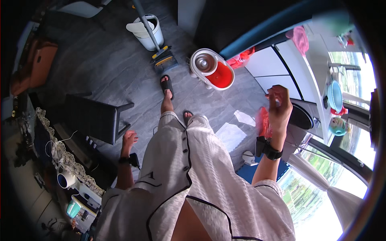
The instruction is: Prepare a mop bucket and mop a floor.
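My left hand hangs beside my left hip, fingers loosely bent, with nothing visible in it; a black stool stands nearest to it. My right hand is raised on the right near a white cabinet, its fingers curled; whether it holds something small is hidden. A blurred red plastic bag shows beside that wrist. Ahead of my feet lies the head of a broom with a dustpan, its handle leaning across a white bin. A mop bucket with a red basin and metal spinner stands right of the broom.
White sheets lie on the grey tiled floor at right. A countertop holds a light blue basin; a pink cloth hangs over its edge. A lace-edged surface with a mug is at left. Brown leather furniture stands farther off.
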Available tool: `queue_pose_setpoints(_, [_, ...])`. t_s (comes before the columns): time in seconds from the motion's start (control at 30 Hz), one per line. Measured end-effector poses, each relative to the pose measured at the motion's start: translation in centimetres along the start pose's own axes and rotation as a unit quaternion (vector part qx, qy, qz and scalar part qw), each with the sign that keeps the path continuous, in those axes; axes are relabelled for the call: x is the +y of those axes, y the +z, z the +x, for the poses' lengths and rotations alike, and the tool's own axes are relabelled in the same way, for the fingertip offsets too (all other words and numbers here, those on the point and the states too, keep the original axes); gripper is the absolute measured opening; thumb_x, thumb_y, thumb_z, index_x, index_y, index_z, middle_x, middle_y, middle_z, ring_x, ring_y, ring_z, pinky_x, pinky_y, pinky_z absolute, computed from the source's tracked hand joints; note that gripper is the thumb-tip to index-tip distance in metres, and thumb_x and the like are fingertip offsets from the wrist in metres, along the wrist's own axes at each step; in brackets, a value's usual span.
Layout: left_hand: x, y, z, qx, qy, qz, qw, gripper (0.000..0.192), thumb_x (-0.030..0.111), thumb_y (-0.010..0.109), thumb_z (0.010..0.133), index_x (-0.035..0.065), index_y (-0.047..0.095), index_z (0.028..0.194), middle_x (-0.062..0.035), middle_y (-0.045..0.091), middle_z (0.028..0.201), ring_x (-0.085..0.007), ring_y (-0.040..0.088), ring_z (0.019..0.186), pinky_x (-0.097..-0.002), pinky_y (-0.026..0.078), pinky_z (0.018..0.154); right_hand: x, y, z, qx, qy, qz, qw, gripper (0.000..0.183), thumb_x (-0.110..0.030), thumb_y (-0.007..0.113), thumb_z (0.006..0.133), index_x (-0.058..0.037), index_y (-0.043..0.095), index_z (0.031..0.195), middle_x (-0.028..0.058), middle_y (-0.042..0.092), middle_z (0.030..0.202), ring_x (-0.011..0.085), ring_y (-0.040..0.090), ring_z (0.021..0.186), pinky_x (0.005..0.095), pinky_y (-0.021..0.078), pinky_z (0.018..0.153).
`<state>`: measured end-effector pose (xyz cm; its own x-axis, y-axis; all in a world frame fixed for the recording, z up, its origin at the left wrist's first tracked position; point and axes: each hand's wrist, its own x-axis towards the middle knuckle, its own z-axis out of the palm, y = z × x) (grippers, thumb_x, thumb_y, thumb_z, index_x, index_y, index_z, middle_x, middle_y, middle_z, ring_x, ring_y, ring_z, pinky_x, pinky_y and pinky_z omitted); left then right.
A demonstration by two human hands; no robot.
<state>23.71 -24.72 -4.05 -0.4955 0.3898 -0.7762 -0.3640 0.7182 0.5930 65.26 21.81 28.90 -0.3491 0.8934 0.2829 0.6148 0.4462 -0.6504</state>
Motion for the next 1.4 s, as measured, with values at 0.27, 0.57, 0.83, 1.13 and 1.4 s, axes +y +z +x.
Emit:
queue_pose_setpoints(0.27, [-12.6,-0.6,-10.0,-0.004,0.018,0.043,0.999,0.016,0.005,0.057,0.091,0.0022,0.054,0.107,-0.0126,0.065,0.094,-0.0237,0.069,0.072,-0.0339,0.056,0.061,1.2,-6.4,-11.1,-0.005,0.020,0.019,1.000,0.010,-0.002,0.061,0.091,0.0007,0.056,0.100,0.0125,0.066,0.082,0.0197,0.068,0.070,0.0286,0.0533,0.065])
queue_pose_setpoints(0.57, [-21.1,0.2,-16.1,0.020,0.083,0.017,0.996,0.012,0.005,0.062,0.089,-0.0011,0.060,0.098,-0.0130,0.067,0.086,-0.0217,0.068,0.068,-0.0341,0.058,0.058,1.3,-6.9,-25.1,-0.030,0.039,0.047,0.998,0.012,-0.007,0.063,0.091,0.0009,0.056,0.097,0.0133,0.066,0.079,0.0193,0.068,0.065,0.0289,0.0532,0.060])
queue_pose_setpoints(0.83, [-34.0,-1.3,-28.1,0.065,0.121,0.015,0.990,0.013,0.011,0.065,0.088,-0.0019,0.064,0.091,-0.0090,0.068,0.076,-0.0140,0.065,0.063,-0.0272,0.054,0.053,-5.7,-3.4,-37.5,-0.225,0.005,0.029,0.974,0.013,-0.004,0.067,0.087,0.0005,0.057,0.093,0.0121,0.062,0.073,0.0191,0.063,0.066,0.0299,0.0513,0.061])
queue_pose_setpoints(1.13, [-52.8,3.0,-39.9,0.158,-0.055,-0.222,0.961,0.018,0.012,0.069,0.086,0.0006,0.061,0.076,-0.0076,0.063,0.065,-0.0138,0.059,0.051,-0.0259,0.049,0.045,-10.3,-1.0,-42.1,-0.338,-0.092,0.089,0.933,0.010,-0.007,0.064,0.092,-0.0009,0.057,0.096,0.0075,0.064,0.079,0.0117,0.060,0.068,0.0264,0.0510,0.061])
queue_pose_setpoints(1.4, [-57.5,11.4,-47.8,0.288,-0.115,-0.251,0.917,0.018,0.016,0.070,0.086,-0.0013,0.064,0.085,-0.0092,0.067,0.072,-0.0145,0.064,0.057,-0.0291,0.055,0.049,-16.3,2.8,-41.4,-0.434,-0.259,0.074,0.860,0.011,-0.009,0.061,0.093,-0.0009,0.056,0.098,0.0106,0.065,0.078,0.0172,0.065,0.066,0.0285,0.0533,0.059])
